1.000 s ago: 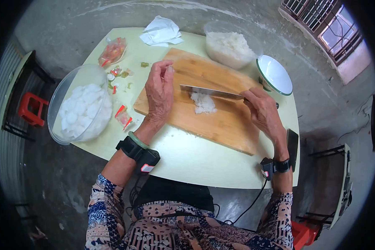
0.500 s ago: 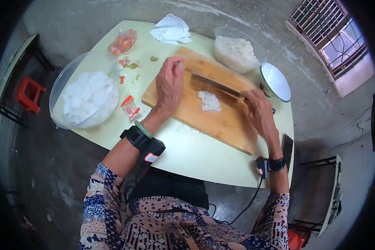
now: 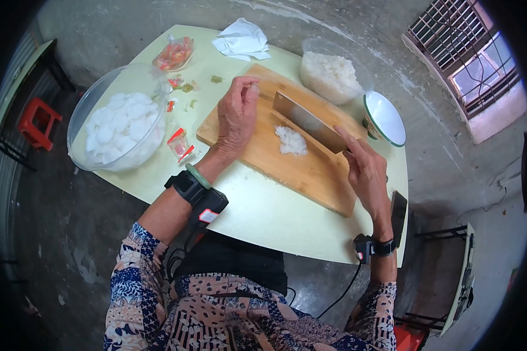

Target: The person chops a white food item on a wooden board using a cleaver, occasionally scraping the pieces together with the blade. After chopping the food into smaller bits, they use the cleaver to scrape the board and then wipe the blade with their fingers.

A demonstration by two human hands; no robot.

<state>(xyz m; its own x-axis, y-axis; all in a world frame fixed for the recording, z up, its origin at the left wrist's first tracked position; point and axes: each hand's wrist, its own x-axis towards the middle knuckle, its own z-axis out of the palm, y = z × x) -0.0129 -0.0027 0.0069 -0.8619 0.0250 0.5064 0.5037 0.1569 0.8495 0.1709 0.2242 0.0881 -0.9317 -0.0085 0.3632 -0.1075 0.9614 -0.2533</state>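
In my right hand (image 3: 369, 172) is the handle of a cleaver (image 3: 309, 121), closed in my fingers, with the index finger along the blade. The broad blade is tilted, its flat face showing, above the wooden cutting board (image 3: 319, 187). Just on the near side of the blade lies a small heap of finely chopped white food (image 3: 291, 141). My left hand (image 3: 238, 111) is over the board's left part, fingers curled closed toward the thumb. Whatever is inside those fingers, if anything, is hidden.
A clear bowl of white rounded pieces (image 3: 120, 126) stands left. Behind the board are a tub of white chopped food (image 3: 331, 73) and a white cloth or paper (image 3: 241, 40). A tilted enamel bowl (image 3: 386, 120) sits right. Red wrappers (image 3: 180, 145) lie between bowl and board.
The cleaver blade has turned so that more of its flat face shows. My right hand has rolled, its index finger now extended on the blade. My left hand stays nearly still.
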